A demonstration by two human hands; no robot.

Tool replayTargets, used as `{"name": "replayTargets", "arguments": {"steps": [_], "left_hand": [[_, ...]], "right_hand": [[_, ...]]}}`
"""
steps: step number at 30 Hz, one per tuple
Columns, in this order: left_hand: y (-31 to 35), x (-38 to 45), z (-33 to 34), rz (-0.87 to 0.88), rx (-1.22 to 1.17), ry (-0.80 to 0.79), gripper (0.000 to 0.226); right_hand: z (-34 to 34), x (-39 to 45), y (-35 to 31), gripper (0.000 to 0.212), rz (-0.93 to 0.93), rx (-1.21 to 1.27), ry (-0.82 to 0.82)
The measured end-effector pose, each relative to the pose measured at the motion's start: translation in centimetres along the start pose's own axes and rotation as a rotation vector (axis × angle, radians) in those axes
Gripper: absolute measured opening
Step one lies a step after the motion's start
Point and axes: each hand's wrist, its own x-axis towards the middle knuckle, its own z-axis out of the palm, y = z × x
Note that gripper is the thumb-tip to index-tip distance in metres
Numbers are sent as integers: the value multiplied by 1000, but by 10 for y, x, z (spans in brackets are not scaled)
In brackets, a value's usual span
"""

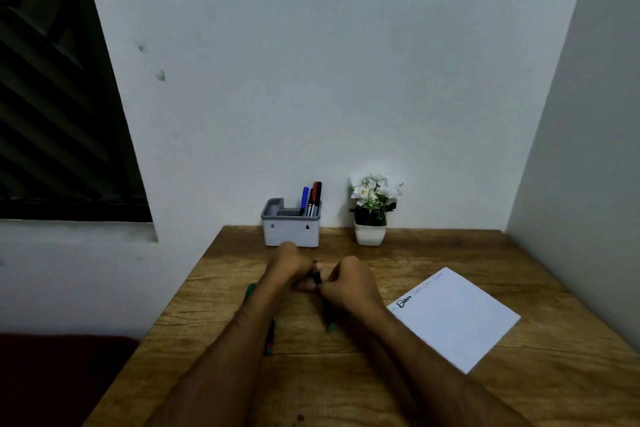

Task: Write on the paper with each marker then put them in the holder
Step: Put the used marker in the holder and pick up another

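Left hand and right hand together above the wooden table, fingers of both curled round one dark marker held between them; tip end poking up just past the knuckles; cap on or off impossible to tell. Beyond the grip, against the wall, the grey holder with three markers upright in its right compartment; right of the grip, the paper lying flat, writing along its far edge; under the left forearm, green markers partly hidden; beside the holder, a potted plant.

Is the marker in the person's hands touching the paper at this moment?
No. Both the left hand and right hand hold the marker above the bare table, left of the paper.
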Motion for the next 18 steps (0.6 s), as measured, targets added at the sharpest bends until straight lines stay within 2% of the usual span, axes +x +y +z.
{"name": "replayTargets", "arguments": {"steps": [2, 6, 10, 13, 16, 18], "left_hand": [[4, -3, 4, -17, -267, -73, 22], [15, -11, 19, -51, -533, -164, 12], [26, -14, 32, -97, -687, -239, 22], [30, -13, 47, -177, -912, -307, 31], [29, -2, 43, -230, -1257, -257, 34], [26, 10, 26, -188, -1260, -123, 31]], "right_hand": [[-6, 2, 7, 18, 46, 56, 24], [-14, 6, 22, 23, 149, 228, 74], [-19, 6, 32, 30, 141, 283, 107], [-29, 7, 29, 25, 220, 344, 110], [-44, 5, 33, 20, 301, 422, -58], [-52, -4, 40, 19, 347, 449, -149]]}}
